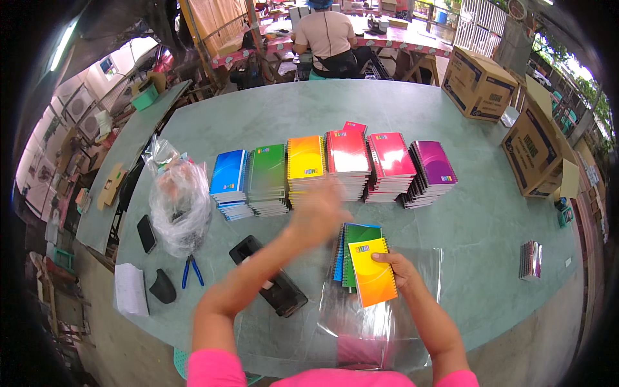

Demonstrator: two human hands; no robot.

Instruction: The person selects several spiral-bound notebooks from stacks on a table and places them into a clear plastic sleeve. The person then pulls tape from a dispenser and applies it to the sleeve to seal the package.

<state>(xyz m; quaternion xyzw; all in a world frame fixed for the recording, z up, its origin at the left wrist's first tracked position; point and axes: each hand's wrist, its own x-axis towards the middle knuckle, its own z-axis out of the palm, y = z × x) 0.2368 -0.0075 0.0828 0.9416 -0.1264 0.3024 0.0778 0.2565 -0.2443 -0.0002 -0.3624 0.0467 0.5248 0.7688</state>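
My right hand grips a yellow spiral notebook by its right edge, thumb on the cover. Beneath it, fanned toward the left, are a green notebook and a blue notebook; whether the hand also holds these is hidden. Clear plastic sheeting lies under them. My left hand, smeared by motion, is in front of the yellow stack and the red stack. Alongside stand stacks of blue notebooks, green notebooks, pinkish-red notebooks and purple notebooks.
Left on the table are a plastic bag, phone, blue-handled pliers, paper and a long black tool. Cardboard boxes stand far right, a small notebook stack nearer. Another person sits beyond.
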